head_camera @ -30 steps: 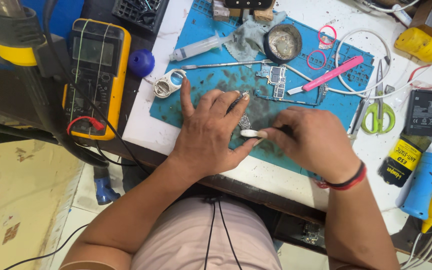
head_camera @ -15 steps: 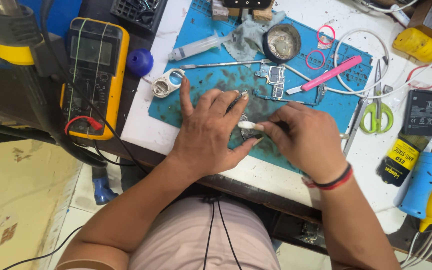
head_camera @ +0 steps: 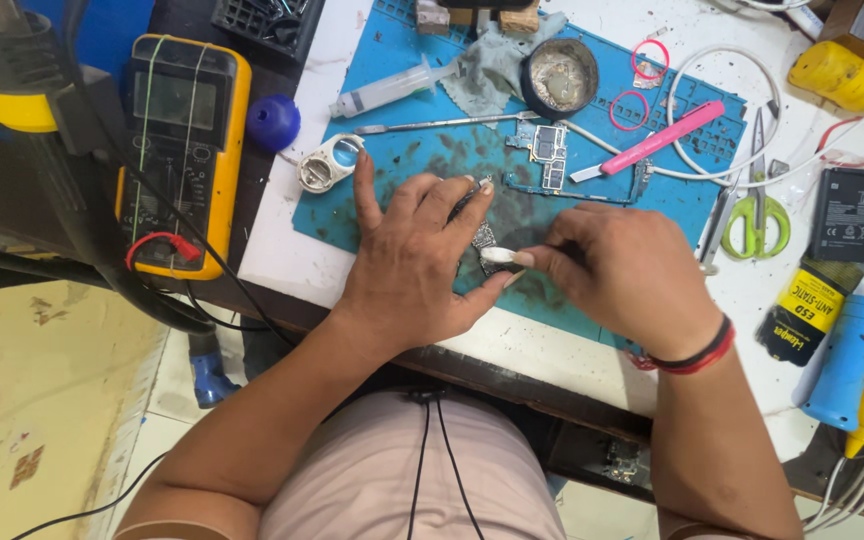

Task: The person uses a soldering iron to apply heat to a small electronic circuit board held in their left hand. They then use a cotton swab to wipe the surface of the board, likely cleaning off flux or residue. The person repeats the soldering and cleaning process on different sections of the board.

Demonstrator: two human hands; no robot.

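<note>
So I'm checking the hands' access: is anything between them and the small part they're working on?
Nothing visible. The left hand rests on the small metal part on the blue mat, and the right hand presses a white swab against it.

Electronics repair bench, phone-repair type workshop. Evidence: blue silicone work mat point(head_camera: 392, 215) stained from use, bare phone circuit board point(head_camera: 549, 150) lying on it, yellow multimeter point(head_camera: 182, 150) with leads at the left edge, phone battery point(head_camera: 847, 215) on the right. Also a syringe point(head_camera: 387, 92), metal spudger point(head_camera: 442, 125), green-handled scissors point(head_camera: 755, 215), small round tin point(head_camera: 559, 77), blue and yellow handheld tools point(head_camera: 852, 360), loose cables. Cramped, cluttered white tabletop point(head_camera: 292, 200).
</note>
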